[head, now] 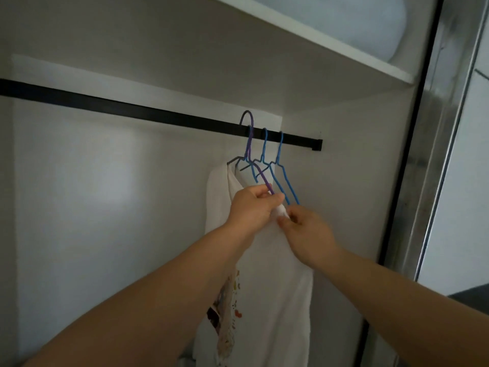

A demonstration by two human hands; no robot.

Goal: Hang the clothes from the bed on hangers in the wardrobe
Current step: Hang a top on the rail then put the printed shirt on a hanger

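Observation:
A white T-shirt [275, 274] with a colourful print hangs on a purple hanger [250, 144] whose hook stands above the black wardrobe rail [132, 108], not resting on it. My left hand [251, 209] grips the hanger's near arm together with the shirt's shoulder. My right hand [307, 234] pinches the bunched white fabric just beside it. Two blue hangers [277, 165] hang bare on the rail's right end, close behind my hands. The shirt's far shoulder [221, 178] drapes over the hanger's grey far arm.
A white shelf [330, 41] runs above the rail with a pale bundle [370, 19] on it. The wardrobe's metal-edged sliding door frame [434, 154] stands at the right. The rail's left stretch holds no hangers.

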